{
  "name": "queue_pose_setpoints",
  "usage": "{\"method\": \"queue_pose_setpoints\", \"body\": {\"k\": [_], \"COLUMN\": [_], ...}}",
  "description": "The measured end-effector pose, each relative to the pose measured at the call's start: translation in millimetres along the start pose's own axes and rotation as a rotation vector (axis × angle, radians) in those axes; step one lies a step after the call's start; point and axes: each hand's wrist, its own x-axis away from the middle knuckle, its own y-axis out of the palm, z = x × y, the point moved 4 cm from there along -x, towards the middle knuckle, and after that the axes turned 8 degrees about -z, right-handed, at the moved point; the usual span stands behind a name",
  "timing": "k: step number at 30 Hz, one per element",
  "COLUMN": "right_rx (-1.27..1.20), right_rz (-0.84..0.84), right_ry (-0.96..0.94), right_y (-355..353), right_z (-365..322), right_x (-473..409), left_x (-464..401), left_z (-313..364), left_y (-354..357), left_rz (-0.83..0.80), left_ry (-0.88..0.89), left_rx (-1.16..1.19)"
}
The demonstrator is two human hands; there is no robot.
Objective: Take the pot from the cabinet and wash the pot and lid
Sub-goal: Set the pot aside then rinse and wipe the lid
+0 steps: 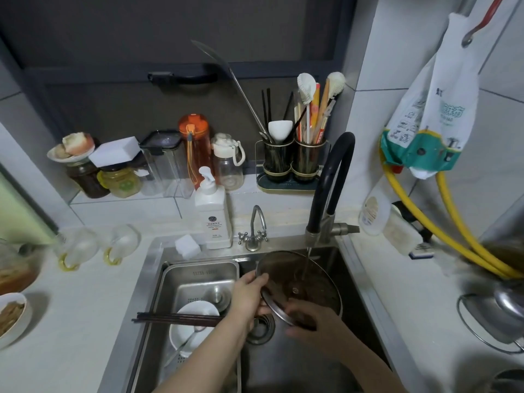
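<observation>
A round glass lid (300, 282) with a metal rim is held tilted over the steel sink (286, 361), under a thin stream of water from the black faucet (329, 188). My left hand (249, 296) grips the lid's left rim. My right hand (314, 319) is against the lid's lower edge, fingers curled on it; part of that hand is seen through the glass. A steel pot (502, 310) stands on the counter at the right edge, partly out of view.
A steel drain basket (198, 279) in the sink's left half holds a white bowl (195, 321) with a spoon, dark chopsticks (175, 319) lying across. A soap bottle (212, 217), sponge (187, 246) and small tap (255, 231) line the back rim. Yellow hoses (453, 231) run at right.
</observation>
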Motion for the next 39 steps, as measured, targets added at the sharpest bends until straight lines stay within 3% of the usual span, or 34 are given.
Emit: {"method": "queue_pose_setpoints", "body": {"k": [4,9,14,20,25,29,31,35,39], "right_rx": [-0.053,-0.437,-0.791,-0.900,-1.025,-1.203,-1.235,-1.335,-1.228], "right_rz": [0.136,0.316,0.523,0.659,0.690,0.613,0.577,0.457,0.400], "right_ry": [0.040,0.077,0.174,0.178,0.209,0.211,0.214,0.200,0.307], "right_y": [-12.7,-34.9,-44.1,-54.7,-62.7,-65.0,-62.5,-56.3,-55.4], "right_z": [-1.0,0.9,19.2,28.1,43.1,52.8,54.7,47.8,45.4], "right_x": [7.4,10.0,14.7,9.9,9.8,6.2,1.8,-11.3,-26.0], "left_x": [-10.2,-22.1,-46.1,-35.8,-46.5,-51.0,-47.2,-39.7,-32.4], "left_z": [-0.9,3.6,-11.9,-16.7,-8.6,1.0,7.1,14.9,21.0], "left_y": [17.0,48.0,62.4,100.6,94.2,79.9,66.7,30.7,-3.5], "left_rz": [0.010,-0.041,-0.024,0.060,-0.019,-0.134,-0.118,-0.003,-0.003], "left_ry": [-0.012,-0.020,0.088,0.179,0.356,0.342,0.313,0.201,0.126], "left_rx": [-0.042,-0.162,-0.741,-1.198,-1.226,-1.137,-1.089,-0.903,-0.540]}}
